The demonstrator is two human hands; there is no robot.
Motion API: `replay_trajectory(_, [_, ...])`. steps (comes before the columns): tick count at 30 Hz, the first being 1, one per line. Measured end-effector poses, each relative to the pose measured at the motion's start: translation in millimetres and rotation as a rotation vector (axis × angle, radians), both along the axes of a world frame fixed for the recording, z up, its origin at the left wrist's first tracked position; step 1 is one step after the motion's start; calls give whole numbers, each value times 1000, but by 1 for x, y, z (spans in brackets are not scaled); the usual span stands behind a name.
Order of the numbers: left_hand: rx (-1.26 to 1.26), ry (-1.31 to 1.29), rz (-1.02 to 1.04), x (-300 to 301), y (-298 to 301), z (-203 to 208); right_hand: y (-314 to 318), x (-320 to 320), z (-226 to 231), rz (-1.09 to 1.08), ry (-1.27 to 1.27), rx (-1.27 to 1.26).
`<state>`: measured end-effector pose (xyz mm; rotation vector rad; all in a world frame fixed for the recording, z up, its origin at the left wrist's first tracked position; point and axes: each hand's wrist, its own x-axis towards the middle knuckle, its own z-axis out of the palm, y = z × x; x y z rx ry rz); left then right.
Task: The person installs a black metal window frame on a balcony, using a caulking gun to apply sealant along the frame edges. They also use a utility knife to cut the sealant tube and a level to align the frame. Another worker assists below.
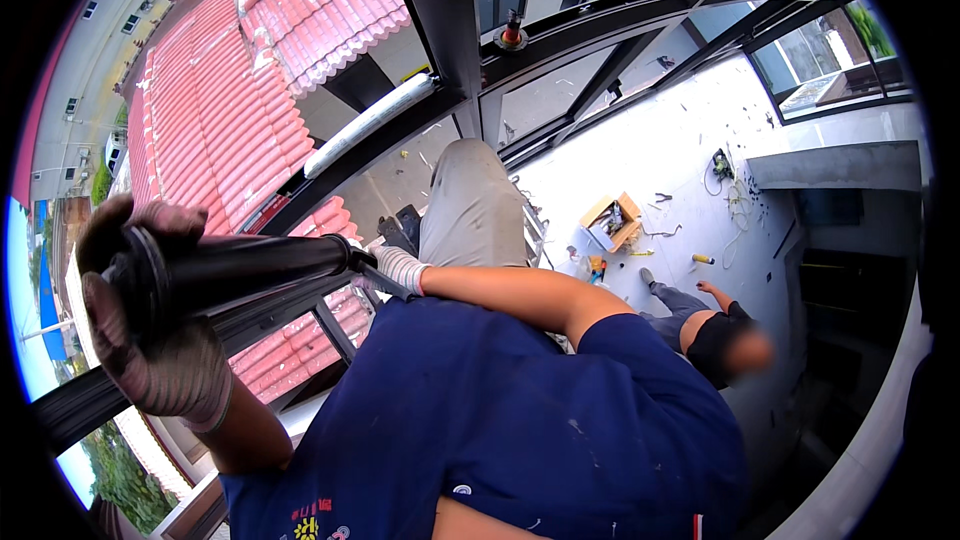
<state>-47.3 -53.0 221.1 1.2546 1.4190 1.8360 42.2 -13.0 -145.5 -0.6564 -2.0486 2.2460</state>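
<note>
A black caulking gun [255, 265] with a thick round barrel lies sideways in front of me at the left. My left hand [165, 340], in a dirty striped work glove, curls around the wide front end of the barrel. In a pale striped glove, my right hand [398, 268] is closed at the gun's rear, by its handle; the fingers there are partly hidden. A silvery-white sausage-shaped sealant pack [370, 125] rests on the dark window frame [455, 40] just beyond the gun. My knee in beige trousers [475, 200] is beside the frame.
Far below, a person [715, 335] is on the pale floor [690, 160]. Near them are an open cardboard box [610, 222] of tools, a yellow tube [703, 259] and scattered cords. A small red and black object [512, 35] stands on the frame. Red tiled roofs [215, 110] lie outside.
</note>
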Motion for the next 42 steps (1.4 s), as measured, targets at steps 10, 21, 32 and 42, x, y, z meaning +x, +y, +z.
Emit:
replay_trajectory(10, [95,-99,-38,-8,-3,2,-9,-26,-52,-19,94,396])
replay_trajectory(21, [-42,7,-11,-13,-2,-72,13,-7,4,183,60,239])
replay_trajectory(32, [-491,277,22,-17,-64,-309,17,33,-20,32,202,93])
replay_trajectory(42, [-758,860,143,-54,-118,-323,34,90,56,79,7,83])
